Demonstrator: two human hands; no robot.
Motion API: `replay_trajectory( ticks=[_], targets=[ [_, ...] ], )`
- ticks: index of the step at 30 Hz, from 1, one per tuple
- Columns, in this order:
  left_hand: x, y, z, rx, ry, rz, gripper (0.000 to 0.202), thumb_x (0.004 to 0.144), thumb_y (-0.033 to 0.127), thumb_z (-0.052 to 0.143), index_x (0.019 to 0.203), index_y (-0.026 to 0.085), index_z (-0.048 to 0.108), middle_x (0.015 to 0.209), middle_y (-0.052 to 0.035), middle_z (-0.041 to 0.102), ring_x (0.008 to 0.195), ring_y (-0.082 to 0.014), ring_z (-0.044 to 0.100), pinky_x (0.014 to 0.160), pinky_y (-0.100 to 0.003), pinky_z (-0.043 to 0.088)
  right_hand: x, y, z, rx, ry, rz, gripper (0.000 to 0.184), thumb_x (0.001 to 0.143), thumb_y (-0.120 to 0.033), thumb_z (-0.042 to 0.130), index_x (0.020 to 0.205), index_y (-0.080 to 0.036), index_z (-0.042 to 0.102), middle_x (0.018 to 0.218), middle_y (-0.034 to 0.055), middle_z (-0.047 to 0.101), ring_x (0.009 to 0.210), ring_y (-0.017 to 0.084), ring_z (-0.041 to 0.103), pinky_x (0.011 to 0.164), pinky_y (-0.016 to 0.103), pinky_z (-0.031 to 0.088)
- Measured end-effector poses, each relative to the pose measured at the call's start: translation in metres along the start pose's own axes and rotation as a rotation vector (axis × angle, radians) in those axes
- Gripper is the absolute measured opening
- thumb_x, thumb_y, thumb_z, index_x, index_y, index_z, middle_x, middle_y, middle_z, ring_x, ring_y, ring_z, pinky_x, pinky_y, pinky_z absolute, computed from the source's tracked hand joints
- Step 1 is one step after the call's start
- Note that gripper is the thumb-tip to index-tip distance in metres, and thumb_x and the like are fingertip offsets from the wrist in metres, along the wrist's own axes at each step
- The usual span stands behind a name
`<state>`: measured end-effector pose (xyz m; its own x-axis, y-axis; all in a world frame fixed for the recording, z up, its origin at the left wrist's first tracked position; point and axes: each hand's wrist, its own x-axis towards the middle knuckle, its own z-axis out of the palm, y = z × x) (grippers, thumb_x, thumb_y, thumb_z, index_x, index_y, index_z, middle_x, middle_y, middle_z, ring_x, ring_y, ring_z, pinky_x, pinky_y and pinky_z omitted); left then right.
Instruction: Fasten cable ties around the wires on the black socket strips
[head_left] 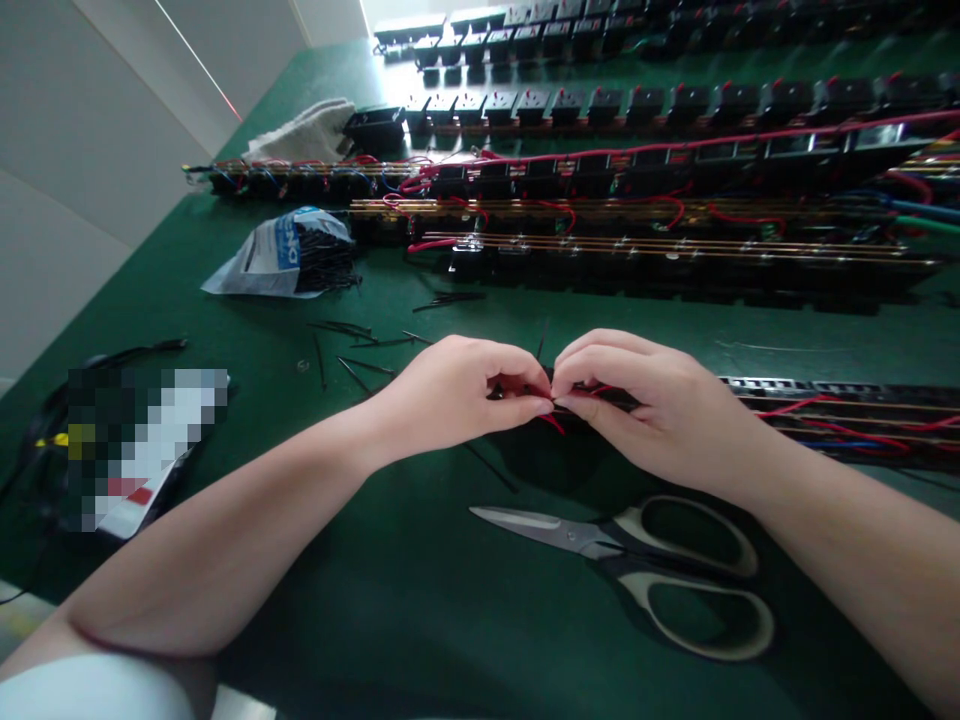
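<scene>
My left hand (480, 390) and my right hand (637, 395) meet fingertip to fingertip, both closed in a pinch. Between them is a thin black cable tie (542, 338), whose tail sticks up behind the fingers; its head is hidden. Red wire (553, 424) shows just under the fingertips. A black socket strip (840, 420) with copper-coloured bars and red and blue wires runs right from the hands, partly covered by my right hand and forearm. Scissors (581, 537) with black and beige handles lie nearer to me, blades pointing left.
Loose black cable ties (360, 365) lie left of my hands, near a plastic bag (262, 255) full of them. Long rows of black socket strips (637, 240) cross the green table's back. A pale cloth (304, 130) and a partly pixelated white packet (165, 450) lie leftward.
</scene>
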<state>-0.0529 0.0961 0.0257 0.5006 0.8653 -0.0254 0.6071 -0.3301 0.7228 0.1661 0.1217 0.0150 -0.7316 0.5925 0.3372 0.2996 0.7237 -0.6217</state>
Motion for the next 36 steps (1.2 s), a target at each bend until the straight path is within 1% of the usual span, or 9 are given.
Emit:
replay_trajectory(
  ticks=[9,14,19,22,26,29,32,34,36],
  targets=[
    [0.0,-0.001,0.0,0.026,-0.028,0.006,0.013,0.087,0.025,0.068,0.096,0.024,0.076,0.081,0.0051,0.074,0.072,-0.0111,0.065,0.066,-0.021,0.043,0.0,0.001,0.001,0.009,0.007,-0.036,0.014,0.092,-0.012,0.05,0.086,-0.023,0.058,0.085,0.005,0.065,0.076,0.019,0.062,0.065,0.032,0.052],
    [0.0,0.001,0.0,0.096,-0.029,0.008,0.013,0.086,0.024,0.069,0.097,0.025,0.076,0.08,0.0058,0.073,0.072,-0.0111,0.063,0.066,-0.022,0.041,-0.001,0.0,0.001,0.018,0.032,-0.013,0.015,0.091,-0.011,0.05,0.086,-0.023,0.058,0.083,0.0044,0.064,0.073,0.019,0.061,0.062,0.031,0.051],
    [0.0,0.003,0.0,0.165,-0.037,0.025,0.009,0.086,0.024,0.067,0.092,0.024,0.073,0.076,0.0063,0.069,0.068,-0.0102,0.058,0.061,-0.023,0.036,0.0,0.0,0.001,0.013,0.025,-0.002,0.015,0.09,-0.012,0.05,0.086,-0.023,0.059,0.085,0.005,0.066,0.075,0.02,0.063,0.064,0.031,0.052],
    [-0.001,0.003,0.002,0.246,-0.019,0.064,0.004,0.084,0.022,0.066,0.086,0.022,0.07,0.074,0.0056,0.066,0.067,-0.0105,0.057,0.06,-0.023,0.034,0.0,-0.001,0.002,-0.002,0.02,0.025,0.014,0.09,-0.014,0.052,0.087,-0.024,0.063,0.088,0.0058,0.068,0.078,0.021,0.065,0.067,0.034,0.053],
    [-0.006,-0.002,0.006,0.379,0.034,0.193,0.008,0.088,0.021,0.059,0.087,0.022,0.067,0.078,0.0039,0.068,0.071,-0.0118,0.06,0.061,-0.024,0.036,0.0,-0.002,0.003,-0.013,0.025,0.02,0.011,0.087,-0.017,0.056,0.09,-0.024,0.064,0.089,0.0064,0.069,0.08,0.023,0.066,0.069,0.035,0.054],
    [-0.009,-0.008,0.011,0.565,0.088,0.407,0.017,0.095,0.022,0.051,0.087,0.021,0.066,0.079,0.0015,0.069,0.071,-0.013,0.061,0.061,-0.028,0.036,-0.002,-0.002,0.006,-0.067,0.016,-0.046,0.015,0.083,-0.011,0.054,0.089,-0.022,0.063,0.089,0.0077,0.07,0.081,0.023,0.064,0.07,0.035,0.052],
    [-0.011,-0.011,0.015,0.711,0.158,0.596,0.023,0.097,0.02,0.046,0.082,0.021,0.063,0.071,0.0014,0.066,0.064,-0.0135,0.059,0.059,-0.031,0.035,-0.003,0.0,0.011,-0.147,0.003,-0.148,0.019,0.077,-0.007,0.055,0.088,-0.02,0.062,0.092,0.0096,0.071,0.084,0.024,0.064,0.073,0.037,0.051],
    [-0.012,-0.011,0.017,0.754,0.205,0.651,0.024,0.097,0.019,0.045,0.078,0.021,0.061,0.067,0.0022,0.064,0.061,-0.0129,0.057,0.059,-0.03,0.036,-0.003,0.001,0.013,-0.189,-0.013,-0.186,0.019,0.075,-0.008,0.058,0.089,-0.019,0.064,0.098,0.0105,0.073,0.087,0.025,0.064,0.077,0.039,0.051],
    [-0.013,-0.01,0.018,0.786,0.242,0.679,0.026,0.097,0.02,0.046,0.075,0.021,0.06,0.064,0.0028,0.062,0.06,-0.012,0.057,0.059,-0.03,0.038,-0.004,0.001,0.014,-0.214,-0.037,-0.187,0.018,0.076,-0.013,0.063,0.092,-0.019,0.065,0.103,0.0109,0.073,0.09,0.026,0.065,0.08,0.041,0.05]
  ],
)
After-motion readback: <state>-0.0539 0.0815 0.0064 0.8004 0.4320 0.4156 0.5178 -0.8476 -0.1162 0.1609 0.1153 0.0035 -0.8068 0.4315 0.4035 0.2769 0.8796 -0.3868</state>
